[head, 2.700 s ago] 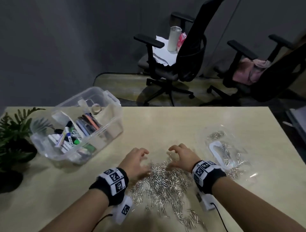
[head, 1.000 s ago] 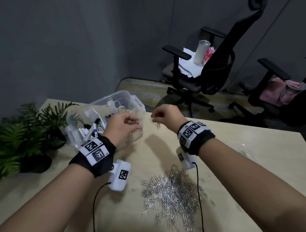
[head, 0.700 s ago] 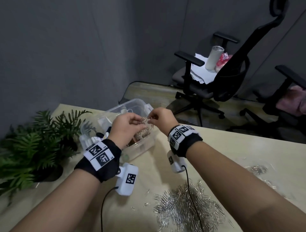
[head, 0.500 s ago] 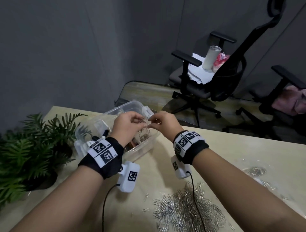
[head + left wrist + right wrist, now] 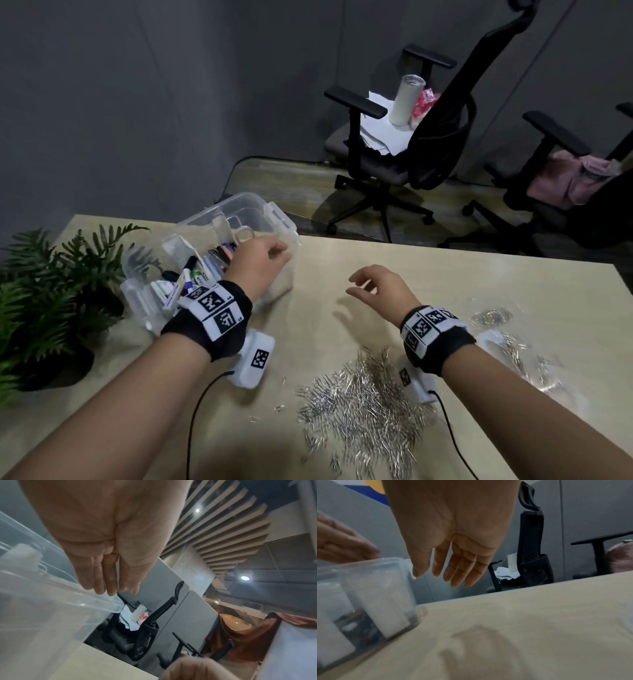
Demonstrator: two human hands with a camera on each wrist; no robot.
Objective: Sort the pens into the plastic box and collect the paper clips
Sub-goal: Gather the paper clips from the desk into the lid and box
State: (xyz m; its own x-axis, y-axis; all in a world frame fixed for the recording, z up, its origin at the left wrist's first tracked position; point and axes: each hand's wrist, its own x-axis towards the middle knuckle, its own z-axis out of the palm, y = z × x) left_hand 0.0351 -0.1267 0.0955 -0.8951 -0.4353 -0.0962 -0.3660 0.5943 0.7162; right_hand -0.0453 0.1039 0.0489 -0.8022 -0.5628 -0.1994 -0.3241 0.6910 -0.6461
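Broadly, everything can be placed from the plastic box (image 5: 260, 212), which stands toward the far left of the table (image 5: 479, 274) with the pens (image 5: 191, 274) already lying inside it, their long axes running roughly along the box's length. On the near side of the box and off to its right, well apart from it, the heap of paper clips (image 5: 363, 401) is spread on the table top, a loose mound stretched away from the box toward the near edge, with a few strays between. The right hand (image 5: 380, 291) hangs over bare table between box and heap, fingers loosely spread and empty, and it is the nearer hand to the clips, which lie behind and below it toward the person. The left hand (image 5: 257, 267) is over the box's near right corner, fingers relaxed and straight at the rim in the left wrist view, holding nothing I can make out. My judgement is that the next gather means drawing both hands back from the box toward the heap, the right arriving first.
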